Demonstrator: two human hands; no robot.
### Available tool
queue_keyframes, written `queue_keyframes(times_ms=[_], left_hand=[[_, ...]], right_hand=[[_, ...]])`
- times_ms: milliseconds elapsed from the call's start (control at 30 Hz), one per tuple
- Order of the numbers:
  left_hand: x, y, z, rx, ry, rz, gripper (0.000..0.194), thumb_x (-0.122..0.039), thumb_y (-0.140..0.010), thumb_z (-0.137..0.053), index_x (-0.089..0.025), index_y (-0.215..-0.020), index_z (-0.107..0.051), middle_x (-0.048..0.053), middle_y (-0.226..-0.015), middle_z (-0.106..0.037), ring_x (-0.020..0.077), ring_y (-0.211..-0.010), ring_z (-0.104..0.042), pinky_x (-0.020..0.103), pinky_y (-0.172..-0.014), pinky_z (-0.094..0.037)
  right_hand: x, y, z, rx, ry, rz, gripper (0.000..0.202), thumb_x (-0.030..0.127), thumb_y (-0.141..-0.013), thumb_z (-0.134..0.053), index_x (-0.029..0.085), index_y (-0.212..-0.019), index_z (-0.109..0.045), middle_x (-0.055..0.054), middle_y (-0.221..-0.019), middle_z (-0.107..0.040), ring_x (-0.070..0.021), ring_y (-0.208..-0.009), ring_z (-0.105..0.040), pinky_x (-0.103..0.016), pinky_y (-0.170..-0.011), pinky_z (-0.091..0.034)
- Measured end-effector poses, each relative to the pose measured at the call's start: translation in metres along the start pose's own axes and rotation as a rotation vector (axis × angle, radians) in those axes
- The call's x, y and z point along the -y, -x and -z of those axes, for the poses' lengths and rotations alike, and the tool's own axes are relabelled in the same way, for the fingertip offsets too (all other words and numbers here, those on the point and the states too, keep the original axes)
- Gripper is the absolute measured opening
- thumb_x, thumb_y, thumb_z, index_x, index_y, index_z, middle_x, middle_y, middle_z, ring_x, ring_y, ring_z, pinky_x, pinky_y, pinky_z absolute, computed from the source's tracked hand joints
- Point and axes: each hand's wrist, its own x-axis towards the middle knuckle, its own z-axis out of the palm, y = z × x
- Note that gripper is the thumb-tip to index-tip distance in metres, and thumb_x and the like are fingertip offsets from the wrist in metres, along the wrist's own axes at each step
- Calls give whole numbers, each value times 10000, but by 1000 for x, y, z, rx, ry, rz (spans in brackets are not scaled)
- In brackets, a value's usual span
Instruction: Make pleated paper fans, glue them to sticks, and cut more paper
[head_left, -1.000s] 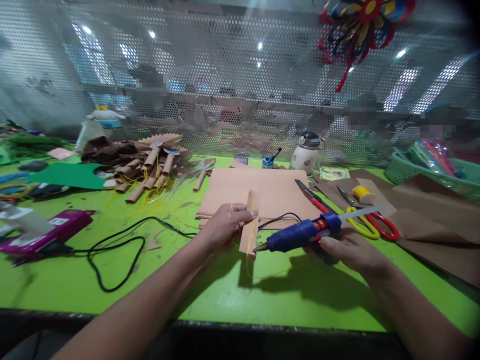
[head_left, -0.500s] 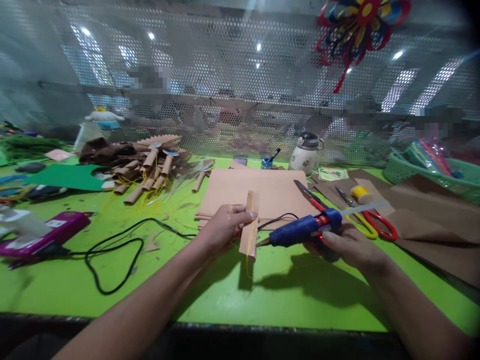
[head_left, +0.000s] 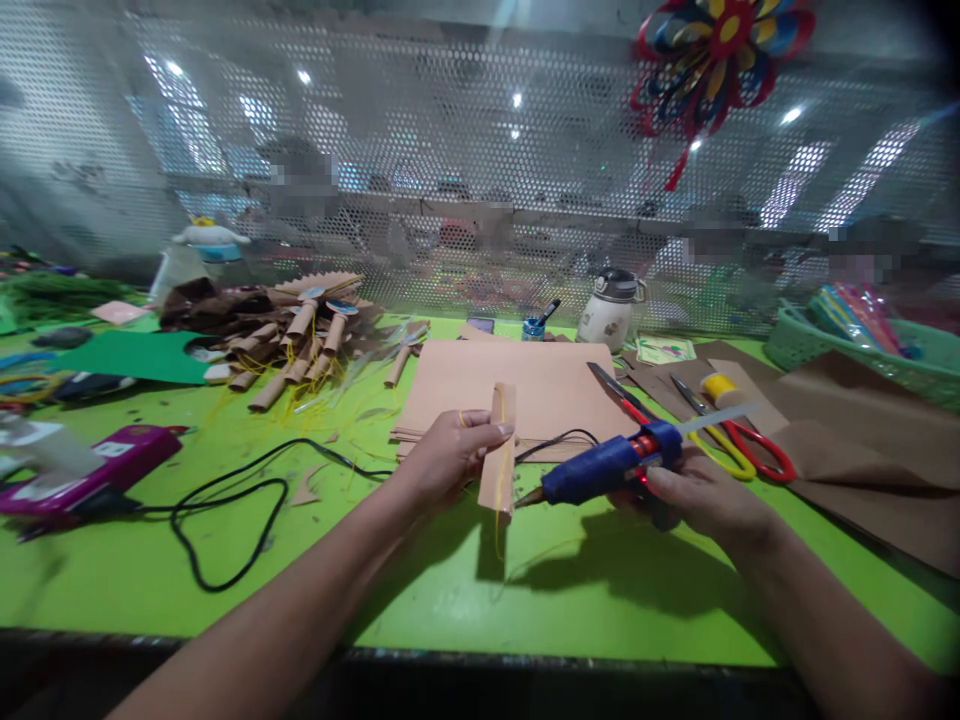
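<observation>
The left hand (head_left: 450, 455) pinches a tan paper strip (head_left: 500, 450) upright above the green table (head_left: 420, 580), a yellow thread (head_left: 501, 510) hanging from it. The right hand (head_left: 701, 495) is closed around a blue glue gun (head_left: 600, 470), its nozzle just beside the strip's lower edge. Scissors (head_left: 739, 440) lie behind.

Our left hand (head_left: 450, 455) pinches a tan paper strip (head_left: 500, 448) upright above the green table (head_left: 225, 580), a yellow thread (head_left: 498, 520) hanging from it. Our right hand (head_left: 701, 498) grips a blue glue gun (head_left: 600, 468), its nozzle just right of the strip. Farther off lie tan sheets (head_left: 517, 385); scissors (head_left: 739, 445) lie to the right.
</observation>
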Motion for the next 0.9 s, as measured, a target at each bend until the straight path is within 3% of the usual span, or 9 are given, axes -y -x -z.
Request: queue_keyframes(times_ms=[167, 400, 667, 900], left_hand=[[0, 1, -1, -11, 3, -15, 294, -327, -578, -800, -107, -720, -666, 42, -633, -634, 144, -539, -572, 256, -534, -408], [0, 1, -5, -24, -3, -32, 265, -320, -594, -803, -127, -721, -674, 50, -668, -659, 153, -574, -582, 267, -575, -434], [4, -1, -3, -16, -34, -84, 240, -323, -614, -802, -131, -710, -694, 11, -625, -613, 113, -542, -529, 231, -549, -382], [5, -2, -2, -17, -94, -117, 236, -317, -634, -774, -113, -726, -698, 2, -585, -563, 83, -480, -448, 209, -487, -310]], right_hand=[[0, -1, 1, -60, -127, 36, 464, 583, -810, -620, 124, -792, -689, -95, -661, -633, -163, -561, -544, -265, -490, -407], [-2, -17, 2, -388, -68, 132, 353, 484, -898, -564, 151, -922, -680, -72, -779, -659, -163, -646, -561, -281, -602, -460], [-13, -33, 4, -617, 530, 50, 342, 511, -813, -639, 179, -886, -671, -56, -755, -633, -196, -684, -561, -334, -645, -476], [-31, -48, 3, -563, 682, 129, 271, 340, -731, -726, 173, -942, -694, -91, -875, -637, -237, -787, -588, -431, -757, -496]])
